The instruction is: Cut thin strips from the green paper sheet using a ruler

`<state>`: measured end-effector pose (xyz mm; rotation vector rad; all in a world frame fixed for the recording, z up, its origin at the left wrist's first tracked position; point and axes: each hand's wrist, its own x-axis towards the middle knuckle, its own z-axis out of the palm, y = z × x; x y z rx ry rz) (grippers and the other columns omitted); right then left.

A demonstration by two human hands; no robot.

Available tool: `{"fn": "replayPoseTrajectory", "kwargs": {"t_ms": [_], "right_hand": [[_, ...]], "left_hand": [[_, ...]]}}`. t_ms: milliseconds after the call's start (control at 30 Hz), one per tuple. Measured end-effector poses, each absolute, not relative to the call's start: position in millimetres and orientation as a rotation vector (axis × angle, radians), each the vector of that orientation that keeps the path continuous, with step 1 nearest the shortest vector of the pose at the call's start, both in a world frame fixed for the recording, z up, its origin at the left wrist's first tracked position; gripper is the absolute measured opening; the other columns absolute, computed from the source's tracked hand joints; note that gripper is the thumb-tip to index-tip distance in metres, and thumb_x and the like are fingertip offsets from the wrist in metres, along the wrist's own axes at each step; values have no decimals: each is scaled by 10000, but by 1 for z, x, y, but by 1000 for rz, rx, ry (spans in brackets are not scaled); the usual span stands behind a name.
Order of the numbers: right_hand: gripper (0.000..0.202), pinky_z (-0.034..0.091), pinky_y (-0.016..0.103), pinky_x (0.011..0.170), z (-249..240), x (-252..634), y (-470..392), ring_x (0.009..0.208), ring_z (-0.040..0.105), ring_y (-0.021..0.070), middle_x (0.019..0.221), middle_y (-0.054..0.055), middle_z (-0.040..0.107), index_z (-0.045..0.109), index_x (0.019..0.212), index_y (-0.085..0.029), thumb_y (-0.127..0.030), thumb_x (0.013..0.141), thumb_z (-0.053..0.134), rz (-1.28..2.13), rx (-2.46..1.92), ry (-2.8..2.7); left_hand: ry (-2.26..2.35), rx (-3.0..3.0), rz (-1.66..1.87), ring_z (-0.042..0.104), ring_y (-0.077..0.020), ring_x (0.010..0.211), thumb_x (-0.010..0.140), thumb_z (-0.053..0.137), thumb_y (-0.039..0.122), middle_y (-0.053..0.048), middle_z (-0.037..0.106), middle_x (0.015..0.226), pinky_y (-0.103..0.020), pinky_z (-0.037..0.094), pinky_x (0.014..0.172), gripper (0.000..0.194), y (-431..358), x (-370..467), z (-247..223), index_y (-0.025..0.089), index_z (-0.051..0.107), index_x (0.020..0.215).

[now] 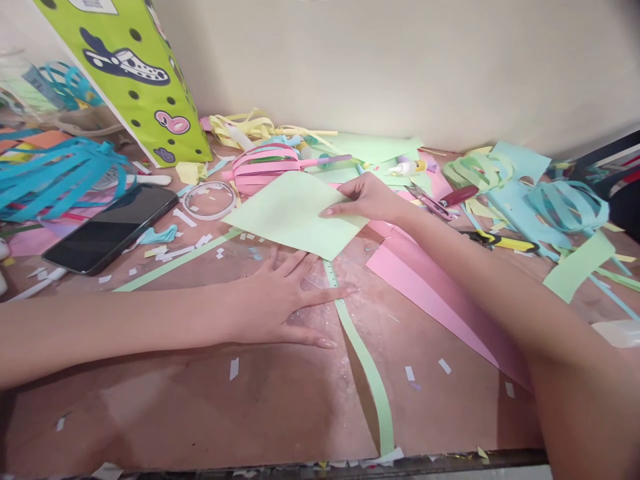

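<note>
At center, the right hand [373, 198] has one green sheet [290, 210] in its grip; the left hand [273, 300] splays wide across one strip [385, 413]. Leftward lie one phone [113, 230], one ring [206, 216].

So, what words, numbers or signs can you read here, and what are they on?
No words or numbers can be read.
Green box: white label at the top, cut off and too blurred to read.
Small white bottle: any print is too small to read.
Green strip by the left hand: tiny dark dots, no letters that I can make out.
</note>
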<state>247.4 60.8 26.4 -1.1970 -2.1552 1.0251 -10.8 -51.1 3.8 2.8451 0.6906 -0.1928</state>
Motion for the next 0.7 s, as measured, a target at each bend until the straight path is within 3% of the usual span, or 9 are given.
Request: {"fn": "replayPoseTrajectory", "kwargs": {"t_ms": [133,267,500,700], "right_hand": [[648,192,289,539,32,242,64,599,304,85,595,-52,327,445,570,-206,-648,704,899,920,-1252,-2098],[734,188,295,542,35,237,64,619,285,101,595,-43,311,400,550,-223,-765,652,884,872,-1241,-2075],[530,274,296,564,35,246,60,646,416,114,660,-29,489,621,674,-190,-643,724,893,934,-1190,-2018],[463,365,280,572,30,268,46,641,533,125,708,-12,638,736,826,-164,-585,739,908,1182,-1255,-1875]], "left_hand": [[695,2875,-128,232,-554,1608,967,393,876,-228,206,1788,-856,155,1176,847,-50,-11,-1,429,368,1686],[690,2856,-187,205,-567,1617,973,371,875,-254,163,1790,-893,141,1147,852,-50,-10,1,421,352,1694],[706,2854,-182,153,-565,1631,973,417,861,-236,124,1800,-885,117,1166,849,-50,-9,4,400,384,1686],[749,2810,-300,205,-560,1621,968,464,843,-255,155,1787,-860,132,1189,824,-52,-6,13,446,357,1683]]}}
